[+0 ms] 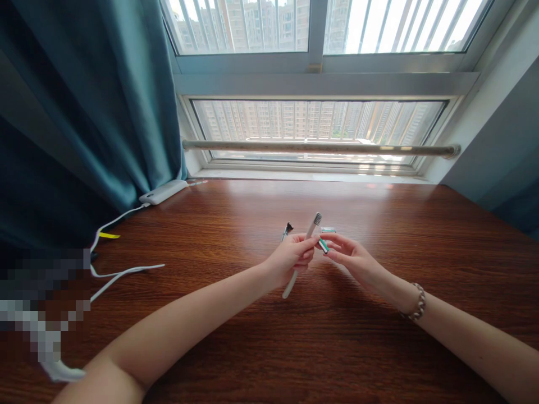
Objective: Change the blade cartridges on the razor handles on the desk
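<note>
My left hand (291, 258) is closed round the handle of a white toothbrush (310, 230), whose grey bristled head points up and away from me. My right hand (351, 259) pinches a small green and white tube (323, 245) between thumb and fingers, right beside the brush handle. Both hands hover just above the middle of the dark wooden table (379, 348). A bracelet (416, 303) sits on my right wrist.
A small black-tipped object (287, 229) and a small green packet (327, 229) lie on the table just behind my hands. A white power bank (163, 191) with white cables (122, 273) lies at the back left by the teal curtain (84, 112). A window (320, 129) and rail run behind.
</note>
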The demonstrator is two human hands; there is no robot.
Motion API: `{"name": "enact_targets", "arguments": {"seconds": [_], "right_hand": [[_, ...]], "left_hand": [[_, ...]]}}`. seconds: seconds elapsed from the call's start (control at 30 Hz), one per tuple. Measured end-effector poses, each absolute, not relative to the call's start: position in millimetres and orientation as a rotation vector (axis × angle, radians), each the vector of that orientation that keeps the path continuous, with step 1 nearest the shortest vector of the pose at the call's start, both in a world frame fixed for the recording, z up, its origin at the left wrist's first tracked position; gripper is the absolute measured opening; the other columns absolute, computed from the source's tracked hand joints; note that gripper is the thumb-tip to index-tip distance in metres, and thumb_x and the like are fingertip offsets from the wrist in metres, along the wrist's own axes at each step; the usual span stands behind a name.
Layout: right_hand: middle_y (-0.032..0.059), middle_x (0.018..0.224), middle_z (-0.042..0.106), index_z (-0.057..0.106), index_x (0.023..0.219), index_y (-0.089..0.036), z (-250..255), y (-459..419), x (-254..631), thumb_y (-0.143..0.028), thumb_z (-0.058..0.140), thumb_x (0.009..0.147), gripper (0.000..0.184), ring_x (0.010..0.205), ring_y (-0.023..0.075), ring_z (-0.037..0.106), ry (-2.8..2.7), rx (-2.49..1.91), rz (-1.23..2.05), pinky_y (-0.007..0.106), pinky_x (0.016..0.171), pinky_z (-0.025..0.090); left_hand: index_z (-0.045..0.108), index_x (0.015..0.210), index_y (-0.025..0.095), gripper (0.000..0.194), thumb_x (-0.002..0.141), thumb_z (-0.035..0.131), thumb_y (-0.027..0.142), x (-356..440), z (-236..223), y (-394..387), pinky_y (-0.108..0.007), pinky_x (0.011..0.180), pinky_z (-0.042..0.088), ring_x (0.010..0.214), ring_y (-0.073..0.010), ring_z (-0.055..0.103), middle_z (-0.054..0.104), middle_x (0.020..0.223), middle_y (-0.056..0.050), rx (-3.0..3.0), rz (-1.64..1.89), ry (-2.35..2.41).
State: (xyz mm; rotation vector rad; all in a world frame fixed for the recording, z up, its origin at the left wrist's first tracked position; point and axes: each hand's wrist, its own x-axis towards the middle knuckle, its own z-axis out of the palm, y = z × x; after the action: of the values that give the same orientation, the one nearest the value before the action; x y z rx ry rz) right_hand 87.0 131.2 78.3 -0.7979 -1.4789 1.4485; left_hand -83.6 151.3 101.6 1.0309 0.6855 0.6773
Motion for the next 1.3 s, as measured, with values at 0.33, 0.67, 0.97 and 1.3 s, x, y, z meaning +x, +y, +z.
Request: {"name": "enact_targets", "arguments": {"seconds": [0.33,0.67,0.97,1.3], "right_hand": [[0.0039,0.108,0.058,0.055,0.111,-0.026,83.0,134.4,89.9,-0.036,0.061,0.076,0.037,0.105,0.0216,0.048,-1.423,-0.793,1.402,0.039,0.095,0.032],[0.0049,0.113,0.056,0.057,0.11,-0.023,82.8,142.4,98.7,-0.035,0.062,0.075,0.037,0.101,0.0197,0.049,-1.33,-0.821,1.376,0.037,0.093,0.033],[0.0054,0.107,0.058,0.058,0.106,-0.022,78.0,147.5,102.4,-0.031,0.06,0.077,0.03,0.099,0.0195,0.051,-1.189,-0.765,1.422,0.038,0.094,0.034],[0.0065,0.108,0.058,0.059,0.105,-0.022,79.3,143.1,97.2,-0.035,0.063,0.075,0.033,0.096,0.0195,0.053,-1.146,-0.785,1.449,0.036,0.09,0.037]], "left_hand": [[0.056,0.083,0.013,0.046,0.077,0.04,0.056,-82.9,102.4,151.5,-0.018,0.038,0.012,0.039,-0.0033,0.019,0.032,0.049,0.006,1.238,0.763,0.746],[0.053,0.067,0.013,0.042,0.077,0.042,0.052,-84.3,98.8,160.3,-0.018,0.038,0.019,0.041,-0.0048,0.028,0.033,0.048,0.005,1.452,0.803,0.994],[0.05,0.066,0.014,0.037,0.079,0.041,0.048,-83.7,98.0,154.3,-0.018,0.039,0.02,0.039,-0.0047,0.026,0.031,0.046,0.006,1.531,0.75,0.965],[0.047,0.066,0.014,0.039,0.077,0.043,0.051,-81.2,93.1,154.7,-0.018,0.038,0.017,0.037,-0.0034,0.026,0.036,0.047,0.006,1.347,0.767,0.885]]}}
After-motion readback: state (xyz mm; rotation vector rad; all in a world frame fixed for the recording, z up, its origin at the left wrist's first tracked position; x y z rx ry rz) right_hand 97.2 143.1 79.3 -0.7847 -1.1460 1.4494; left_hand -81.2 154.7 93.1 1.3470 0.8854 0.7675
